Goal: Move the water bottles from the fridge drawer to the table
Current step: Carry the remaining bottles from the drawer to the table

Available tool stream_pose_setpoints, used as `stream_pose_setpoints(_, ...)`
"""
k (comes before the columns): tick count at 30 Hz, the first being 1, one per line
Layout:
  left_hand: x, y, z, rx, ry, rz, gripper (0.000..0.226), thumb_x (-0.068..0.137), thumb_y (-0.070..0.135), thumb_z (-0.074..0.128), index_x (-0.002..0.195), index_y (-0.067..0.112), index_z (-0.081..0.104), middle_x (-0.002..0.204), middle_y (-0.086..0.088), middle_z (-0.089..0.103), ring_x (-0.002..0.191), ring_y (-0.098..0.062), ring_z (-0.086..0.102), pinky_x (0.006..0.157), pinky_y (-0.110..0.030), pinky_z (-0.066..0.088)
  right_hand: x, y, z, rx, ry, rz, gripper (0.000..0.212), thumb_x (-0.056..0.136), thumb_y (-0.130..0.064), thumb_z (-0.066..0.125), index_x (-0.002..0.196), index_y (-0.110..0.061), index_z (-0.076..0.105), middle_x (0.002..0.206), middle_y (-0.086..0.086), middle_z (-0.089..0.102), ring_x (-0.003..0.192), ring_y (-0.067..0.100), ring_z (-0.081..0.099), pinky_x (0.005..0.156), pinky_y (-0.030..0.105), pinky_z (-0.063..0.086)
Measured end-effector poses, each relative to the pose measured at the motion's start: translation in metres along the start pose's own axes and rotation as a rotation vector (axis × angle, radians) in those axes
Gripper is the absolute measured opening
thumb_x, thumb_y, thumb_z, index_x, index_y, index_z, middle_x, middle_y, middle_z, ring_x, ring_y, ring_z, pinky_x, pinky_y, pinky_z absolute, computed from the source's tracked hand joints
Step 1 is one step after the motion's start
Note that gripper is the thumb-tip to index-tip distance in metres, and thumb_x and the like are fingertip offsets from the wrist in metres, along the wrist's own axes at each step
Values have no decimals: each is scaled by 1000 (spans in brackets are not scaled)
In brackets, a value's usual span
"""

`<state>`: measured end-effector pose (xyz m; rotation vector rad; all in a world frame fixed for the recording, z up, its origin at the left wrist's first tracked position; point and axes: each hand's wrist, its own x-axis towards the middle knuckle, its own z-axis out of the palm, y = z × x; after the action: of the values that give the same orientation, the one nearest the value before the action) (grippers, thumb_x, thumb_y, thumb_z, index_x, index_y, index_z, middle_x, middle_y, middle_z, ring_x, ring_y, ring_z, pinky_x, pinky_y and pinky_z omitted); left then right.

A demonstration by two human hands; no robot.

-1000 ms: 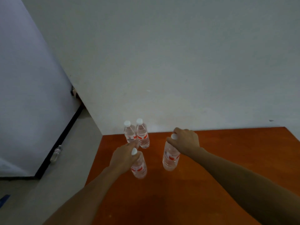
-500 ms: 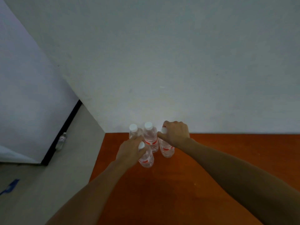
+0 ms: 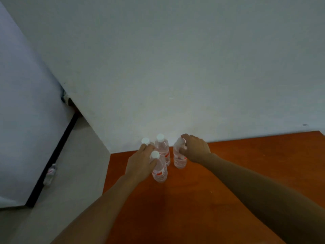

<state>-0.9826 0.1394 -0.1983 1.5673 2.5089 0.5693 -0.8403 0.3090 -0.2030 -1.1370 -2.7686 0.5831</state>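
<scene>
Four clear plastic water bottles (image 3: 163,148), white-capped, are being borne upright at the far left corner of an orange-brown wooden table (image 3: 193,199). The nearest bottle (image 3: 160,171) is being gripped by the left hand (image 3: 140,164), the rightmost bottle (image 3: 179,160) by the right hand (image 3: 195,149).

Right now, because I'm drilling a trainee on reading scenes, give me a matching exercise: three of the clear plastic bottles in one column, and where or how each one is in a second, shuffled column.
Things
1. clear plastic water bottle nearest the camera
2. rightmost clear plastic water bottle on the orange-brown wooden table
3. clear plastic bottle off the table, far left

States
A. on the grey floor beside the black skirting
B. gripped just below its white cap by the left hand
C. gripped round its top by the right hand

Pairs: 1-B, 2-C, 3-A
</scene>
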Motion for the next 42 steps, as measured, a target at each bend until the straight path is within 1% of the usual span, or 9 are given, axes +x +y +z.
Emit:
stream_pose_setpoints(5,-15,25,-26,-6,2,128,27,90,34,57,115,23,55,109,2,59,90,-17,61,75,-34,53,-61,1,-26,11,32,125,49,91,-42,60,134,-23,46,118,2,64,93,17,62,78,31,53)
stream_pose_setpoints(10,-34,79,-21,-53,-78,299,17,90,32,56,103,21,60,87,1,62,77,-18,61,66,-32,50,-148,34,-50,16,19,244,46,93,-39,57,134,-19,50,115,6,63,90,24,59,70,36,43)
stream_pose_setpoints(13,-42,131,-5,-51,-134,422,18,88,30,59,103,20,61,92,0,64,83,-20,61,70,-31,48,-213,67,-66,21,53,364,44,94,-39,57,133,-20,52,117,5,62,93,24,59,72,38,47)
stream_pose_setpoints(19,-90,275,34,25,-216,755,17,90,35,56,102,22,60,97,1,63,86,-18,60,70,-32,50,-369,144,-106,37,172,678,40,92,-42,59,127,-23,55,104,-2,62,82,13,59,70,31,53)
stream_pose_setpoints(22,-131,356,54,11,-260,899,19,92,34,55,104,20,60,96,1,62,83,-16,58,70,-30,49,-457,180,-122,48,265,828,37,89,-42,62,122,-24,58,102,-4,61,85,12,59,73,28,53)
stream_pose_setpoints(26,-205,468,89,-49,-327,1050,16,91,34,56,100,22,59,90,5,59,78,-11,56,65,-26,48,-587,221,-136,64,347,1006,36,90,-42,61,120,-24,59,111,-2,65,91,13,60,78,28,51)
stream_pose_setpoints(35,-412,674,167,-85,-517,1383,25,92,37,54,111,22,59,101,1,64,87,-15,58,78,-30,51,-877,292,-158,79,489,1355,41,85,-48,60,121,-29,60,112,-3,67,97,18,62,77,31,49)
stream_pose_setpoints(40,-487,776,202,-78,-535,1545,22,91,38,54,108,24,59,101,3,64,86,-15,56,71,-27,43,-989,323,-148,139,592,1522,39,84,-46,63,117,-27,62,105,-4,69,91,15,63,80,35,53)
stream_pose_setpoints(42,-514,815,222,-77,-563,1600,21,91,38,55,106,24,59,101,4,64,86,-15,56,72,-28,46,-1026,340,-144,169,616,1581,38,84,-46,64,116,-26,62,100,-5,67,88,14,62,81,37,54)
